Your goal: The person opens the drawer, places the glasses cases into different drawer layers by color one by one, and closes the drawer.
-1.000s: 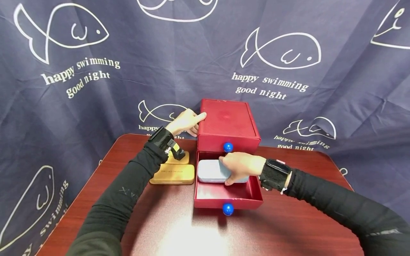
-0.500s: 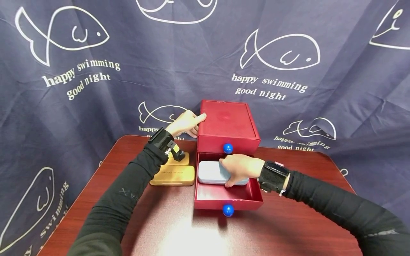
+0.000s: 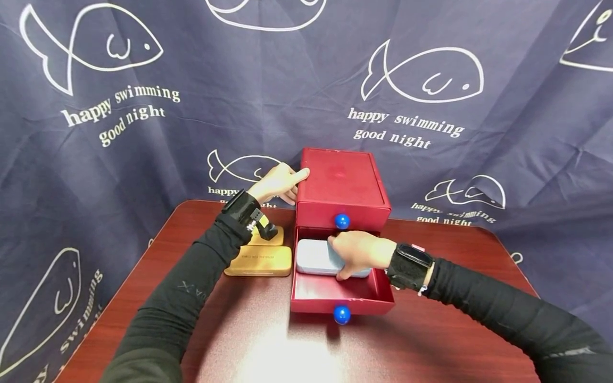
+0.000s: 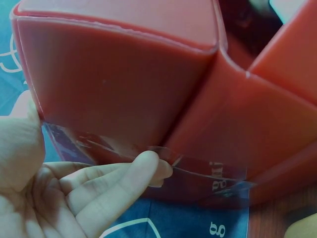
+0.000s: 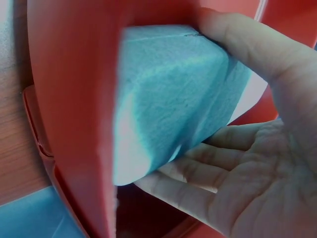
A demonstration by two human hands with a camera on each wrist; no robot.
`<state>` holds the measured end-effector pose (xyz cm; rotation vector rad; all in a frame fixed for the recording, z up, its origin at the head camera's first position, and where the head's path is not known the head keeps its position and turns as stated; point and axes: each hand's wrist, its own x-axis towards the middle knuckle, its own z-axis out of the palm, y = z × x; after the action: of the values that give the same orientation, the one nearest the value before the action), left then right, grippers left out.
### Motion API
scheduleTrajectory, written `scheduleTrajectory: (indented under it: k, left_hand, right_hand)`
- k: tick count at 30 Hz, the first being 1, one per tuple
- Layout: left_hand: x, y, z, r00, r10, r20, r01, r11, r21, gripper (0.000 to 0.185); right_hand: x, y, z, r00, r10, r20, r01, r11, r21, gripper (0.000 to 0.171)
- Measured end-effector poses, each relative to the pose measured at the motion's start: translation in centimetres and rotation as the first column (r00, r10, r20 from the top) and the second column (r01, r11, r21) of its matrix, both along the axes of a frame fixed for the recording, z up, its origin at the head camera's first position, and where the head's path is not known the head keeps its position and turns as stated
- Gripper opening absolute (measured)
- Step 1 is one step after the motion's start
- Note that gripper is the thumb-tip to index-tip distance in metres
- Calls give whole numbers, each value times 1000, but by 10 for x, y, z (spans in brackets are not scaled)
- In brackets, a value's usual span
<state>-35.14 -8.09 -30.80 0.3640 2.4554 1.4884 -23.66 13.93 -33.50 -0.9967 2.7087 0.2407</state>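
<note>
The right hand [image 3: 359,250] pinches a long, pale blue case with round corners [image 3: 311,257] between its thumb and fingers. The case is in the pulled-out red plastic bottom drawer [image 3: 316,305]. The red plastic top drawer [image 3: 316,215] is pushed in. The left hand [image 3: 278,182] rests on the red plastic box [image 3: 337,175], its thumb on top and its loose fingers against the side. Two gold cases [image 3: 258,261] lie on the shiny brown table [image 3: 407,340].

Drawer unit [image 3: 341,178] is plain red w/ bright blue knobs [image 3: 342,315]; held case [image 3: 313,256] is solid pale blue, other cases [image 3: 258,263] gold-yellow, front one w/ dk lettering. Counter [image 3: 225,332] reddish-brn w/ wood grain, backdrop cloth [image 3: 268,80] navy w/ white fish outlines & text, sleeves [image 3: 182,292] blk.
</note>
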Motion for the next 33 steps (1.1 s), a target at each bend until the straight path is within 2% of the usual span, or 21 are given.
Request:
scheduleTrajectory:
  k: [12, 17, 24, 33]
  left_hand:
    - [0, 0, 0, 1000, -2, 9, 2, 1000, 20, 52]
    - [-1, 0, 0, 1000, 0, 10, 0, 1000, 16, 52]
    - [0, 0, 1, 1000, 6, 8, -6, 1000, 8, 52]
    - [-2, 0, 0, 1000, -1, 13, 1, 1000, 19, 52]
  right_hand:
    - [2, 2, 1, 999, -18, -35, 20, 999, 44, 70]
    - [6, 4, 10, 999, -47, -12, 48, 998, 44, 79]
    - [13, 10, 24, 996, -84, 20, 83, 996, 18, 79]
    - [28, 21, 39, 993, 7, -114, -13, 999, -50, 72]
